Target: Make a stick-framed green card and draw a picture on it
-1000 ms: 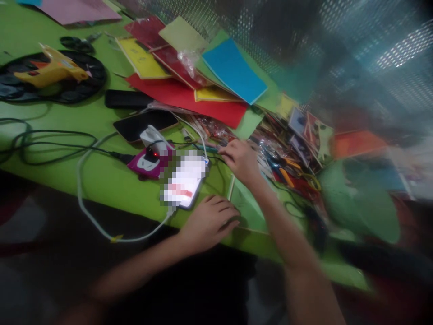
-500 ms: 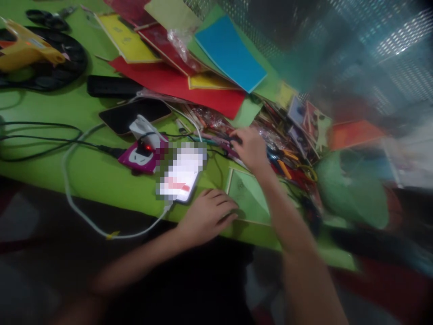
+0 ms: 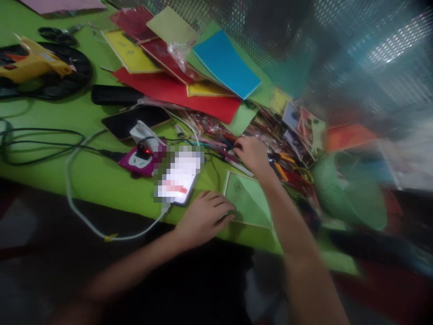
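My left hand (image 3: pixel 204 216) lies at the near table edge, palm down with fingers loosely out, holding nothing visible. It rests between a lit phone (image 3: pixel 189 180) on a white cable and a green square card (image 3: pixel 248 198) with a pale border. My right hand (image 3: pixel 253 155) reaches into a heap of pens and tools (image 3: pixel 216 142), its thumb and fingers bent together. Whatever sits in those fingertips is hidden. Just under that hand lies a slim whitish stick-like item (image 3: pixel 240 167). Orange-handled tools (image 3: pixel 280 171) lie right of the wrist.
A purple power strip (image 3: pixel 145 160) with a white plug stands left of the lit phone; a dark phone (image 3: pixel 135 122) lies behind it. At far left, a yellow glue gun (image 3: pixel 37 63) rests on a black tray. Coloured sheets (image 3: pixel 226 63) pile up behind. A green bowl (image 3: pixel 352 194) stands right.
The view has shifted slightly, with table things lower in it. My right hand's fingers have moved a little in the heap; a dark piece at its fingertips no longer shows. My left hand stays put.
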`<control>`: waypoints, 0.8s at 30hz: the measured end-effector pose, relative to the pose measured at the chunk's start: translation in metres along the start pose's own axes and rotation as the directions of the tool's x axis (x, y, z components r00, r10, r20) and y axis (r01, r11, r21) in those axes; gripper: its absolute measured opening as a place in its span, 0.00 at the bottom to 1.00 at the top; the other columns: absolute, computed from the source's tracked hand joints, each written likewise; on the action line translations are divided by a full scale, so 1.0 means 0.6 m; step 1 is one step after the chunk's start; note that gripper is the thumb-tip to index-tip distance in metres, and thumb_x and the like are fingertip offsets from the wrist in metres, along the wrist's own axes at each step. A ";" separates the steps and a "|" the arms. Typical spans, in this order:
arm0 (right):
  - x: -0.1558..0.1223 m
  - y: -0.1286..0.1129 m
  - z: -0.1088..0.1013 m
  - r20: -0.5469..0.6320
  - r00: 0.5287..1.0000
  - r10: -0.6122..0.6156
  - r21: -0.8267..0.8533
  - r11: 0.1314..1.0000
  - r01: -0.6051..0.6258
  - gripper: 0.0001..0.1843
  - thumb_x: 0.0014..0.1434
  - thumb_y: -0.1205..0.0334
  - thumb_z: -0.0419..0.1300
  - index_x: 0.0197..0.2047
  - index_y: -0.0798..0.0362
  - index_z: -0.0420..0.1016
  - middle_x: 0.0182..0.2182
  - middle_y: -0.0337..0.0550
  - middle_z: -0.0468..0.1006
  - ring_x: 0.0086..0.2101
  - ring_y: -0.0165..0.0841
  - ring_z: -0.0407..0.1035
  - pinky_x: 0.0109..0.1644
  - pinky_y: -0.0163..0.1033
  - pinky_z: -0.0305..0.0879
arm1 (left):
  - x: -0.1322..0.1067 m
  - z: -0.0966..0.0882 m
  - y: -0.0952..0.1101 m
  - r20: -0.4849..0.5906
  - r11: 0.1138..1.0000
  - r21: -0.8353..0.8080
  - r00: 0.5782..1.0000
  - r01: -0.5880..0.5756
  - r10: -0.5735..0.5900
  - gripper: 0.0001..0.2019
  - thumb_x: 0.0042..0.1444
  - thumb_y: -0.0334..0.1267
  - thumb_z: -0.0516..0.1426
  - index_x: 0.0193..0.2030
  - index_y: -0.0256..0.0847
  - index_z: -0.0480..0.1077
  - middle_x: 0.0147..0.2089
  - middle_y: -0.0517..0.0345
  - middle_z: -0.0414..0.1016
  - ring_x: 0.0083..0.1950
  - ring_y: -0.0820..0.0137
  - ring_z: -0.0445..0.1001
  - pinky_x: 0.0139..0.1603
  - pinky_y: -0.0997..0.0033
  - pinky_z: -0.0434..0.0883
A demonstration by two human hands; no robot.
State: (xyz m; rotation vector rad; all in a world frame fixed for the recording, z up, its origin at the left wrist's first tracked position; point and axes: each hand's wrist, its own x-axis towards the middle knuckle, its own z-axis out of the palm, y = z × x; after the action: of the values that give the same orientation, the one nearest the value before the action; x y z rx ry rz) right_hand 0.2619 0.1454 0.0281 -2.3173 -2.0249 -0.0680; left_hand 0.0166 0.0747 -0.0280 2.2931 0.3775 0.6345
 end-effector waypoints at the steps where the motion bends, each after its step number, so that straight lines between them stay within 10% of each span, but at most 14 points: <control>1: 0.004 -0.002 -0.002 0.015 1.000 0.013 -0.011 1.000 -0.013 0.04 0.62 0.63 0.66 0.39 0.49 0.84 0.43 0.52 0.85 0.46 0.49 0.75 0.47 0.50 0.70 | 0.001 0.000 0.000 0.001 1.000 0.006 1.000 0.000 0.000 0.08 0.71 0.39 0.57 0.51 0.44 0.76 0.50 0.56 0.83 0.54 0.60 0.77 0.53 0.56 0.67; 13: -0.023 0.003 -0.024 -0.115 0.993 0.010 -0.004 1.000 -0.011 0.06 0.63 0.64 0.62 0.43 0.53 0.79 0.43 0.56 0.84 0.47 0.50 0.75 0.49 0.50 0.69 | -0.001 -0.002 -0.002 -0.045 0.999 -0.048 0.999 0.004 -0.006 0.09 0.71 0.39 0.57 0.53 0.44 0.76 0.50 0.56 0.84 0.54 0.58 0.77 0.53 0.53 0.70; 21: -0.206 0.001 -0.093 -0.134 0.990 -0.050 0.431 0.897 0.103 0.08 0.64 0.63 0.62 0.45 0.44 0.79 0.41 0.43 0.84 0.41 0.41 0.77 0.47 0.47 0.71 | -0.013 -0.002 0.003 -0.421 0.993 -0.097 0.902 0.062 -0.098 0.21 0.70 0.35 0.57 0.68 0.46 0.64 0.64 0.47 0.72 0.66 0.60 0.70 0.63 0.56 0.71; 24: -0.275 -0.020 -0.095 -0.113 0.992 -0.054 0.577 0.809 0.110 0.07 0.63 0.64 0.64 0.42 0.41 0.80 0.36 0.40 0.83 0.38 0.40 0.77 0.44 0.47 0.72 | -0.012 -0.001 0.008 -0.378 0.999 0.005 0.925 0.042 -0.037 0.24 0.71 0.38 0.56 0.72 0.43 0.60 0.64 0.44 0.72 0.65 0.58 0.70 0.62 0.55 0.69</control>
State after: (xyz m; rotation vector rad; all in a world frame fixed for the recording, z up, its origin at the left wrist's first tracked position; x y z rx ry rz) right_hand 0.2286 -0.0202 0.0728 -1.8031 -1.7680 0.3855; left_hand 0.0107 0.0687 -0.0266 2.1636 0.6085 1.0609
